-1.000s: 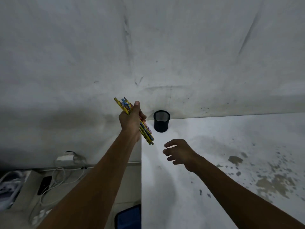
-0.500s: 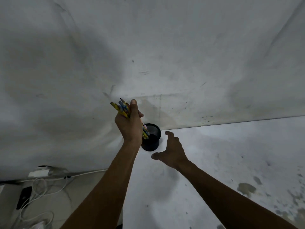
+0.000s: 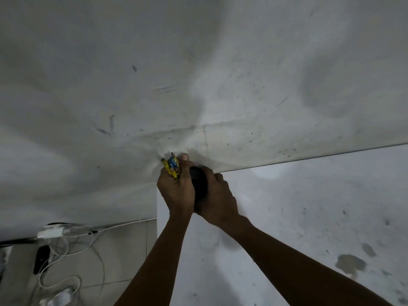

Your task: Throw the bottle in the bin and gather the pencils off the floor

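My left hand (image 3: pixel 175 191) grips a bundle of yellow and blue pencils (image 3: pixel 171 165); their upper ends stick out above my fist and the lower ends are hidden behind it. A black mesh pencil cup (image 3: pixel 198 184) stands at the back left corner of the white table (image 3: pixel 309 206), against the wall. My right hand (image 3: pixel 217 195) is wrapped around the cup from the right. The cup shows only as a dark strip between my two hands. No bottle or bin is in view.
A scuffed white wall (image 3: pixel 198 74) rises straight behind the table. Down on the left, the tiled floor (image 3: pixel 123 250) holds a white charger (image 3: pixel 49 234), tangled white cables (image 3: pixel 72 261) and a black device (image 3: pixel 40 259). Grey stains (image 3: pixel 351 262) mark the table's right side.
My right hand has gone forward and closed around the black cup. My left hand has brought the pencils down against the cup's left side. The view has moved closer to the wall.
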